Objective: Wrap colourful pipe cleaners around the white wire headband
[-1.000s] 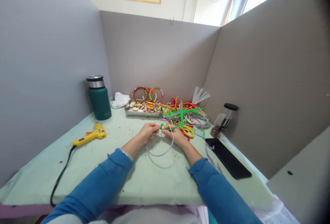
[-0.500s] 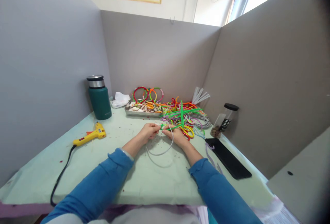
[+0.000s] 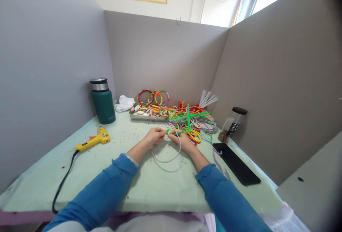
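Near the middle of the table (image 3: 160, 193), in the head view, a slender pale hoop (image 3: 165, 162) is held at its far side, its curve hung toward the wearer. The fingers of the left hand (image 3: 153, 136) are pinched together there, beside a small green winding. By the close-set fingers of the right hand (image 3: 181, 141) the green stem (image 3: 184, 131) seems to be gripped, though the exact contact cannot be told. The stem's long axis is directed rightward from the fingertips, slightly away, toward the heap of coloured stems (image 3: 176, 120); its length is neared most by the right hand. Beyond, shells (image 3: 140, 111) are held in a metal tray (image 3: 149, 118). At the right, brown pieces (image 3: 223, 138) are contained in a lidded clear jar (image 3: 232, 126); at the left, the capped bottle's (image 3: 103, 105) contents are hidden.
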Available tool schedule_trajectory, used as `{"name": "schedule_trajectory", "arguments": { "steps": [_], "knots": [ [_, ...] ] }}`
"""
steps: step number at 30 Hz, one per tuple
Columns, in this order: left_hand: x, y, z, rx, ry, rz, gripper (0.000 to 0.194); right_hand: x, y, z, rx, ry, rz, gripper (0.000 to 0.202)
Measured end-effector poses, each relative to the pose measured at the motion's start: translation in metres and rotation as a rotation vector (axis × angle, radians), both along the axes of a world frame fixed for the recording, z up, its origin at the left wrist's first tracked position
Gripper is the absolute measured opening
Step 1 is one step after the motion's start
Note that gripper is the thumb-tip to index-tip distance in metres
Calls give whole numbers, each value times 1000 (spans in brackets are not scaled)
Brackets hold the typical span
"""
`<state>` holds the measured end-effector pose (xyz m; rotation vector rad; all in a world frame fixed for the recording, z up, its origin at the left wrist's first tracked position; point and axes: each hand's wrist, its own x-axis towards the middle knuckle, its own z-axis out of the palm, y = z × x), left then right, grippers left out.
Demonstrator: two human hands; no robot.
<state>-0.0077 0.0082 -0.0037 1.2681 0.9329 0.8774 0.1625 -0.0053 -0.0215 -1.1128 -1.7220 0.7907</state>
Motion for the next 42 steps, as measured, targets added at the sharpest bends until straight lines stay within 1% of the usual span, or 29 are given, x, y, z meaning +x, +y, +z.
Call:
{"name": "schedule_trajectory", "arguments": {
  "steps": [6, 13, 21, 31, 35, 42],
  "knots": [
    [0, -3, 4, 15, -6, -26, 31, 1, -1, 0, 10, -6, -2, 18],
    [0, -5, 6, 10, -44, -54, 29, 1, -2, 1, 6, 13, -8, 21],
    [0, -3, 4, -6, -71, -49, 28, 2, -1, 0, 9, 11, -25, 20],
    [0, -3, 6, -8, -51, 9, 29, 1, -2, 1, 8, 20, -8, 19],
    [0, -2, 5, -7, -49, 19, 30, 2, -1, -1, -11, 35, -11, 22],
    [0, -1, 5, -14, -50, 6, 28, 1, -1, -1, -10, 47, -2, 24]
  ]
}}
